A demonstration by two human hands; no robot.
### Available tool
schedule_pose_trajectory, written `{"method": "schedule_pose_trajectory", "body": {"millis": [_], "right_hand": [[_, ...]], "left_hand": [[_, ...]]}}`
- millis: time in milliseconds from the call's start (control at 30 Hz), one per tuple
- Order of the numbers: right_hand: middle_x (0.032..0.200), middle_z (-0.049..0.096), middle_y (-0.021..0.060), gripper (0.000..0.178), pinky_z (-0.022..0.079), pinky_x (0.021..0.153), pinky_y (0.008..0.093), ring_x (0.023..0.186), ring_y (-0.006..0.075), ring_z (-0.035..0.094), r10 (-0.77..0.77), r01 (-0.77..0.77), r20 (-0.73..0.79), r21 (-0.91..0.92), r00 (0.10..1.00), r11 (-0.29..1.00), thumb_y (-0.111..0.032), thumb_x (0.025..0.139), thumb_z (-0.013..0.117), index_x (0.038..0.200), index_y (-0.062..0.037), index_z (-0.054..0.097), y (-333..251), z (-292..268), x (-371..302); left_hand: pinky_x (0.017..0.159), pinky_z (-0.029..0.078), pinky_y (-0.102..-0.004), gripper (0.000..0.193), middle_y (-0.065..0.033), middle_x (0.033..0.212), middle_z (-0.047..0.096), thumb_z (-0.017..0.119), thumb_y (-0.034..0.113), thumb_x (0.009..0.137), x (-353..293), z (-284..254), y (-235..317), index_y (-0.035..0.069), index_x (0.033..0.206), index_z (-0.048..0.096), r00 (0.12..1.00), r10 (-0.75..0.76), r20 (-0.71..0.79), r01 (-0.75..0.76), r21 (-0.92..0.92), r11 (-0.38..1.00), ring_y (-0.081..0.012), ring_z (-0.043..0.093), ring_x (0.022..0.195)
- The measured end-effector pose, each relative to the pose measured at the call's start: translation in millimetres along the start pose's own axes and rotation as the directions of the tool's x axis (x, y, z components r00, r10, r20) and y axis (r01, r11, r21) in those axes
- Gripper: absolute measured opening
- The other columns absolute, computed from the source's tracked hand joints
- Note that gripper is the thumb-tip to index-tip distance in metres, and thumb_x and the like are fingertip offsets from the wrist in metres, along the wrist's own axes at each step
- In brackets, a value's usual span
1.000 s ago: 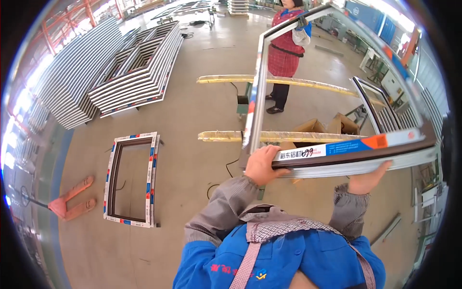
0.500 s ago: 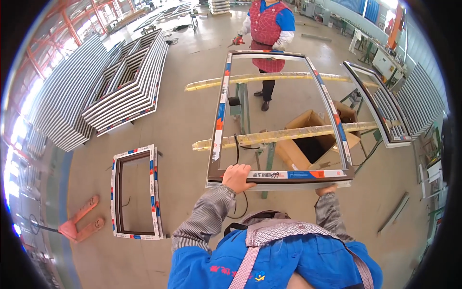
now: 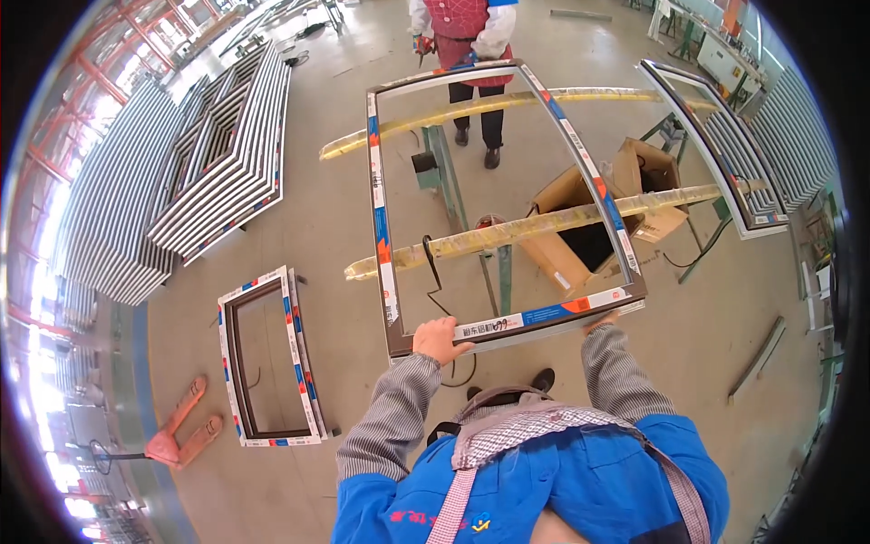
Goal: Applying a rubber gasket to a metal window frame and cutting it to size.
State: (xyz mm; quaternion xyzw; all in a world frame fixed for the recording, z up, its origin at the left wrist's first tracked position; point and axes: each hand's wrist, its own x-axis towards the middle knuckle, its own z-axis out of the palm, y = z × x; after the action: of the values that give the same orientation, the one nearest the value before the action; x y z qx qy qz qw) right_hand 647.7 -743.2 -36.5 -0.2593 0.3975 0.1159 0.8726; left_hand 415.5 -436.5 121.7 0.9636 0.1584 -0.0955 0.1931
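A large dark rectangular window frame (image 3: 381,238), with printed protective tape along its sides, lies across two padded bars, its near edge overhanging toward me. My left hand (image 3: 439,341) is closed over the near rail close to the left corner, thumb stretched along it. Near the right corner, my right hand (image 3: 603,320) grips the same rail from beneath; its fingers are mostly hidden under the frame. The near bar (image 3: 507,234) and far bar (image 3: 435,120) are wrapped in yellowish covering. Through the frame's opening a dark cable (image 3: 431,263) hangs over the near bar.
Beyond the frame stands a co-worker (image 3: 471,36) holding a red tool (image 3: 423,45). Open cardboard boxes (image 3: 553,258) sit under the bars. Another frame (image 3: 698,145) leans at right. A smaller frame (image 3: 304,363), a pallet jack (image 3: 172,444) and stacked frames (image 3: 227,172) are at left.
The view has shifted and tilted, so the frame appears turned with its right end farther away. Both hands keep their hold on the near rail. My shoes now show below it.
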Motion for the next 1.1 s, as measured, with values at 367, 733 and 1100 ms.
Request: {"method": "schedule_pose_trajectory", "body": {"millis": [367,733,1100], "right_hand": [[0.087,0.058,0.0086,0.064,0.047,0.065,0.0399,0.081,0.0234,0.055,0.179,-0.251,-0.194,-0.467,0.965,0.848,-0.06,0.082,0.031,0.112,-0.0042,0.041,-5.5,-74.7,-26.5],[0.087,0.062,0.0121,0.04,0.049,0.061,0.0296,0.073,0.0203,0.061,0.273,-0.068,0.008,-0.961,0.962,0.267,-0.035,0.089,0.038,0.105,-0.0004,0.049,-88.1,-131.0,-146.9],[0.081,0.055,0.0056,0.02,0.043,0.072,0.0234,0.076,0.0108,0.051,0.326,0.584,0.74,-0.668,0.588,0.461,-0.018,0.087,0.047,0.095,0.0002,0.049,-90.1,76.2,-199.3]], "left_hand": [[0.082,0.043,-0.0333,0.049,-0.0166,0.112,0.051,0.058,0.039,0.075,159.6,63.1,-103.5,0.005,0.11,0.053,0.942,-0.327,0.081,0.321,-0.505,0.801,-0.0249,0.052,0.098],[0.059,0.044,-0.0325,0.036,-0.0112,0.062,0.059,0.056,0.036,0.075,221.8,-66.7,-27.6,0.0,0.076,0.062,0.928,-0.228,-0.294,0.039,-0.531,0.847,-0.0209,0.057,0.06],[0.057,0.039,-0.023,0.044,-0.0038,0.067,0.059,0.056,0.045,0.075,165.8,-378.9,160.1,0.005,0.095,0.063,0.678,0.063,-0.733,-0.4,-0.296,0.867,-0.0088,0.05,0.059]]}}
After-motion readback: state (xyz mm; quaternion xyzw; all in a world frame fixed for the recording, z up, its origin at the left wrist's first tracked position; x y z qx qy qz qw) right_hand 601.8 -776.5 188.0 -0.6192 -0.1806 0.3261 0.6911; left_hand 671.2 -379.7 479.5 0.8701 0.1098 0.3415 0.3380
